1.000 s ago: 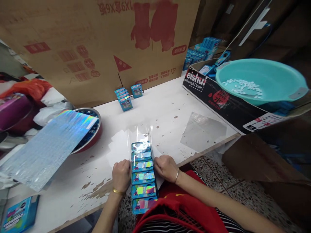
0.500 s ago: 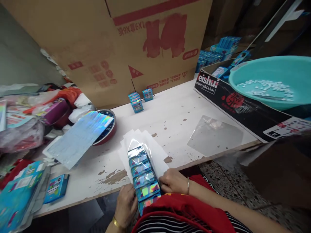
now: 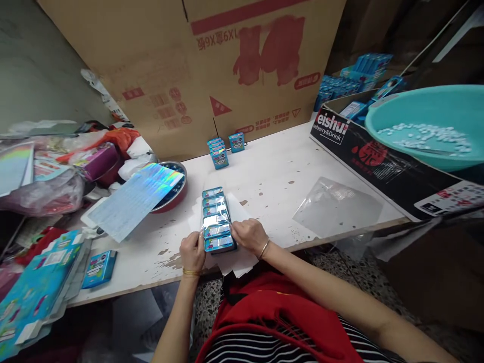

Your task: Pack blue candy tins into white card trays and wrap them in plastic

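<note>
A row of several small blue tins wrapped in a clear plastic sleeve lies on the white table, on top of white paper sheets. My left hand grips the near left end of the row. My right hand grips its near right side. Both wrists carry gold bangles.
A holographic sheet leans over a metal bowl at left. More blue tins stand by a big cardboard box. A clear bag lies right; a teal basin sits on a black carton. Clutter and a blue tin are left.
The wrapped row of tins has moved from hanging over the table's near edge, against my body, to lying fully on the table. Both hands moved forward with it. The view shifted left.
</note>
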